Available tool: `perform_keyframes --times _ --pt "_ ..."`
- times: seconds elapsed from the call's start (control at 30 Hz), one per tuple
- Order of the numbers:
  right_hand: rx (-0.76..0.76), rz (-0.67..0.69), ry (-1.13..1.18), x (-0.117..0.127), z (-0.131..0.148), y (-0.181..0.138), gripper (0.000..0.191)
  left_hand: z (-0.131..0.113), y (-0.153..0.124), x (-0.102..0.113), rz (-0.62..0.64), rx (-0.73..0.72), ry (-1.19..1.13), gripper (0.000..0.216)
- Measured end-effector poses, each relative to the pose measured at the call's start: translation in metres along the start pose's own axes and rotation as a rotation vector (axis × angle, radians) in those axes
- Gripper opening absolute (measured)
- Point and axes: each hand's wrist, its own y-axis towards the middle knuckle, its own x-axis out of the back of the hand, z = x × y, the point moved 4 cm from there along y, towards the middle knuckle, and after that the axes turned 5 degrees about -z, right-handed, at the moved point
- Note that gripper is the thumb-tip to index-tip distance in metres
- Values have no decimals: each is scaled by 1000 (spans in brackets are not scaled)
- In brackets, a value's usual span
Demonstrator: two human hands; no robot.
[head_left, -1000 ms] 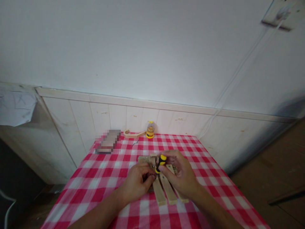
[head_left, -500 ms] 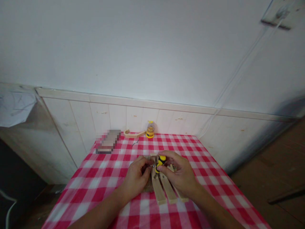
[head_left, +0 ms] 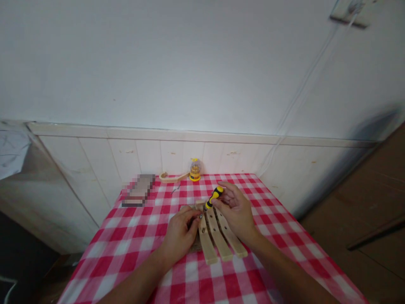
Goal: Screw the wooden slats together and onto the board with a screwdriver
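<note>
A small frame of pale wooden slats (head_left: pixel 218 238) lies on the red-and-white checked tablecloth (head_left: pixel 133 245). My right hand (head_left: pixel 236 211) is closed around a yellow-and-black screwdriver (head_left: pixel 214 197), tilted with its tip down at the slats' far end. My left hand (head_left: pixel 181 233) rests at the slats' left side, fingers pinched at a small metal part (head_left: pixel 200 216) beside the screwdriver tip. What the pinch holds is too small to name.
At the table's far edge stand a yellow screwdriver-bit holder (head_left: pixel 195 170), a curved wooden piece (head_left: pixel 171 177) and a blurred grey block (head_left: pixel 139 190). A panelled wall (head_left: pixel 95 156) backs the table. Wooden floor (head_left: pixel 363 236) lies to the right.
My right hand has lifted and moved away from me, tilting the screwdriver so its handle points up and right. My left hand stays pinched at the slats. The view shifted slightly.
</note>
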Motion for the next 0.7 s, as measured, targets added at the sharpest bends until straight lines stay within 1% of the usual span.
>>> perform_keyframes --times 0.1,0.27,0.5,0.7 --pt "11 21 7 -2 -3 -1 38 0 1 0 16 -2 7 23" --pt "14 56 21 -6 -2 -4 39 -1 2 0 33 -1 12 21" --pt "17 104 33 -8 -4 -4 39 -3 1 0 18 -15 28 21" --pt "64 155 -55 -7 1 -3 37 -3 2 0 22 -23 46 21"
